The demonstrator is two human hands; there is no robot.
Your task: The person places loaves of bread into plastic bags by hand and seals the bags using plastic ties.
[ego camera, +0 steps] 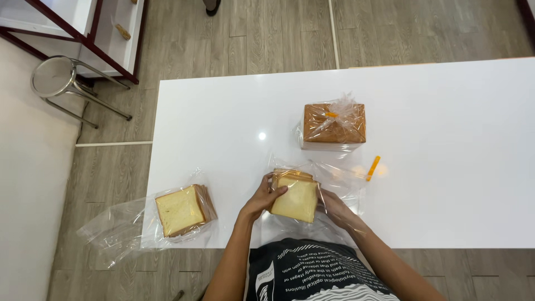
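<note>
A stack of sliced white bread (296,198) stands on edge in an opened clear plastic bag (341,181) near the table's front edge. My left hand (262,199) grips the stack's left side. My right hand (332,207) presses its right side, partly inside the bag. An orange bag tie (373,168) lies loose on the table just right of the bag.
A second sliced loaf (184,210) lies in an open clear bag at the white table's (446,139) front left corner. A closed bagged loaf (334,125) with an orange tie sits further back. A metal stool (53,77) and a shelf unit stand on the floor at left.
</note>
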